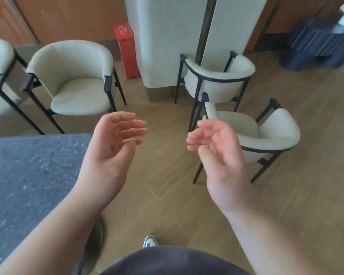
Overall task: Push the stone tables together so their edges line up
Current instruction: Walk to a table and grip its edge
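Note:
A grey speckled stone table point(28, 179) fills the lower left of the head view; only one corner and part of its top show. My left hand point(111, 143) hovers past the table's right edge, palm turned up, fingers loosely curled and apart, holding nothing. My right hand point(218, 149) is raised over the wooden floor further right, palm facing inward, fingers apart, also holding nothing. Neither hand touches the table. No second stone table is in view.
Cream armchairs with black frames stand behind the table at the left point(75, 82) and to the right point(216, 80), point(262, 133). A white pillar point(167, 40) and a red box point(125, 50) stand at the back. A dark fluted stand point(316, 42) is far right. Wooden floor lies between my hands.

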`<state>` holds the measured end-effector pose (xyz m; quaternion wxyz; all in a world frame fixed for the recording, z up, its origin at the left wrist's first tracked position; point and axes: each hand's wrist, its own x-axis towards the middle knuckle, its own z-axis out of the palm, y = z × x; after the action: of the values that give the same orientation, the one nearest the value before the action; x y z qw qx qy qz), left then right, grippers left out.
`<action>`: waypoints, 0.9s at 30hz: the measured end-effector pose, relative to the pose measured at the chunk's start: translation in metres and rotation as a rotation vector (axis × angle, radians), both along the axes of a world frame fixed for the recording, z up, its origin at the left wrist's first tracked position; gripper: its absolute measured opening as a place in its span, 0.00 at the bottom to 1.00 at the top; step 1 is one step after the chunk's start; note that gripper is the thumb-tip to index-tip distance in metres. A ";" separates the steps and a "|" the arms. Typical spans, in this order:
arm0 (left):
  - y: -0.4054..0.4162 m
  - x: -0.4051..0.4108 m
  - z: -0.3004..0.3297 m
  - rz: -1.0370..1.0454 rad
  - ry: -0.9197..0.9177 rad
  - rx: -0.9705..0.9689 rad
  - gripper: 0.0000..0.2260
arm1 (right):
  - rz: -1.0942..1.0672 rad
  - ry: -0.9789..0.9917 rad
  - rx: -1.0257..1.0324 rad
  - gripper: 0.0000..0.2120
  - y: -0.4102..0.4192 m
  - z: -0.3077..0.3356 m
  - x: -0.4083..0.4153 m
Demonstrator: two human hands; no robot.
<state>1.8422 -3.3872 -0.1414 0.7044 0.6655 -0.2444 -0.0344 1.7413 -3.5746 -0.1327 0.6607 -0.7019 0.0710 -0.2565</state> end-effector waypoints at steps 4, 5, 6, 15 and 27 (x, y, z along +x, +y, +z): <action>-0.009 0.055 0.006 0.041 -0.007 0.005 0.19 | 0.054 -0.004 -0.021 0.19 -0.013 0.004 0.065; -0.012 0.067 0.005 0.052 -0.008 0.007 0.19 | 0.061 -0.006 -0.026 0.19 -0.019 0.004 0.079; -0.017 0.079 0.005 0.063 -0.011 0.015 0.19 | 0.066 -0.006 -0.035 0.19 -0.026 0.004 0.095; -0.104 0.200 0.003 0.174 -0.023 0.032 0.18 | 0.154 -0.060 -0.052 0.20 -0.123 -0.006 0.233; -0.159 0.332 0.008 0.449 0.005 -0.023 0.17 | 0.458 -0.046 -0.052 0.18 -0.185 0.005 0.434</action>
<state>2.1741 -3.5461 -0.1334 0.7026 0.6950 -0.0888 0.1245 2.1753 -3.7600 -0.1275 0.6847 -0.7105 -0.1120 -0.1174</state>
